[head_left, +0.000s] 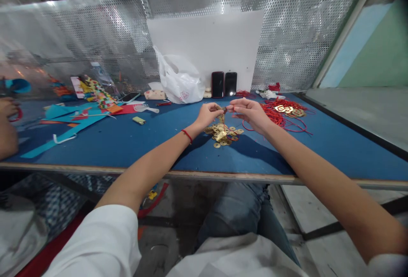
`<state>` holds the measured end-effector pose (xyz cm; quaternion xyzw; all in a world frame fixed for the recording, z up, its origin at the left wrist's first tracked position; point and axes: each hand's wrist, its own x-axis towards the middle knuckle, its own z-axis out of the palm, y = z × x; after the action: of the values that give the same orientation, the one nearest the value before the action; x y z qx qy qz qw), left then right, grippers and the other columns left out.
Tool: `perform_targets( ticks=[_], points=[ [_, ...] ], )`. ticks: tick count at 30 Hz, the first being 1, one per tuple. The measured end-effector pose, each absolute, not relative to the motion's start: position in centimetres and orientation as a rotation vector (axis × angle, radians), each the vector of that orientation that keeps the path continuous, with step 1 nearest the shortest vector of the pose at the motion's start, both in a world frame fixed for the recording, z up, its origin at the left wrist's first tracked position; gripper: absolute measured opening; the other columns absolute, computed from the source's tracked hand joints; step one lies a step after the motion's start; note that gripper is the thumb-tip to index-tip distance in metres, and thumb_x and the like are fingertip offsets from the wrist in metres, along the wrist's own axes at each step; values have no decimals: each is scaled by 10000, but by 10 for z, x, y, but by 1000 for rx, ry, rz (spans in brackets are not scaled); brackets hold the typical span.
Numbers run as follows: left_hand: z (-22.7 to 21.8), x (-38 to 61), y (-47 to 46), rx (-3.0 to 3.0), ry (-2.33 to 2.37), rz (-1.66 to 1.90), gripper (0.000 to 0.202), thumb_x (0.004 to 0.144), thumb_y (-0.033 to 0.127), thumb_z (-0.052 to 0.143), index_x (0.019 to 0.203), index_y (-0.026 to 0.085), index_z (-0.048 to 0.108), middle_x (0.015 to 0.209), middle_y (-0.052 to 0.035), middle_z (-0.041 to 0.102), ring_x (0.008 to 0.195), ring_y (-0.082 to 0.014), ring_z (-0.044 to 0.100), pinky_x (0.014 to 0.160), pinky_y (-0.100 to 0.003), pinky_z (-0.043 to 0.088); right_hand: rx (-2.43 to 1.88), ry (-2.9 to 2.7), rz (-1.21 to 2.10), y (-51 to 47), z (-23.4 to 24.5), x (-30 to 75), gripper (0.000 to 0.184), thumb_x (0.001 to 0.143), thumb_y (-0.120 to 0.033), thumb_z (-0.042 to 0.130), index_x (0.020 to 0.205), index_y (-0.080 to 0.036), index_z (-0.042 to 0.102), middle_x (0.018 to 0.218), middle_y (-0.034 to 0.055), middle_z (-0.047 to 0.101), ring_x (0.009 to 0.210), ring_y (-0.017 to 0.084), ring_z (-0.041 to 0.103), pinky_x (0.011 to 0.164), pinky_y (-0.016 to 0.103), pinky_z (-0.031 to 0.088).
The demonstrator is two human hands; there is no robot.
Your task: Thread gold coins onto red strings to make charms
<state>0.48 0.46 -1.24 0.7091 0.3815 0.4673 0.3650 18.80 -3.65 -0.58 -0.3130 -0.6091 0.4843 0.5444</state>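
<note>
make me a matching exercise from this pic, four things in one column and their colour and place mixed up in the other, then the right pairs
Things:
1. coins
2. bag
3. bracelet
4. cords

Colour and place:
A. red, mostly tangled to the right of the right hand
B. red, worn just behind the left hand
C. gold, some piled below the hands
D. white, in front of the board

Right pairs: 1-C, 2-D, 3-B, 4-A
</note>
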Motion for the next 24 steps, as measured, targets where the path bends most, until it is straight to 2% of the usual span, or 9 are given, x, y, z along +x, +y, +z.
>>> perform_targets(
  ticks=[4, 8, 15, 24],
  points=[
    [-13, 6, 3, 1827, 960, 1180, 84, 709, 206, 651, 708, 130, 617, 624, -7, 611, 567, -92, 521, 511, -206, 381, -971, -1468, 881, -33, -10, 188, 233, 697, -352, 688, 805, -147, 668, 764, 64, 720, 580, 111, 578, 548, 234, 469],
    [-15, 6, 4, 1850, 945, 1186, 78, 707, 203, 650, 699, 134, 614, 628, -5, 622, 575, -95, 541, 542, -211, 412, -1110, -1648, 565, -30, -13, 189, 234, 704, -371, 639, 673, -140, 671, 543, 26, 622, 510, 116, 516, 522, 240, 395],
    [-18, 9, 7, 1953, 924, 1254, 76, 693, 192, 659, 676, 135, 612, 650, -30, 661, 618, -125, 614, 643, -250, 486, -1253, -1802, 393, -28, -18, 187, 234, 671, -353, 606, 573, -147, 658, 509, 9, 569, 521, 109, 468, 490, 230, 292],
    [-20, 9, 6, 2005, 941, 1264, 62, 703, 187, 639, 678, 140, 607, 632, -48, 675, 604, -151, 646, 623, -265, 503, -1354, -1773, 371, -24, -22, 189, 199, 660, -316, 576, 561, -152, 631, 510, 10, 569, 527, 118, 484, 495, 235, 301]
  ],
)
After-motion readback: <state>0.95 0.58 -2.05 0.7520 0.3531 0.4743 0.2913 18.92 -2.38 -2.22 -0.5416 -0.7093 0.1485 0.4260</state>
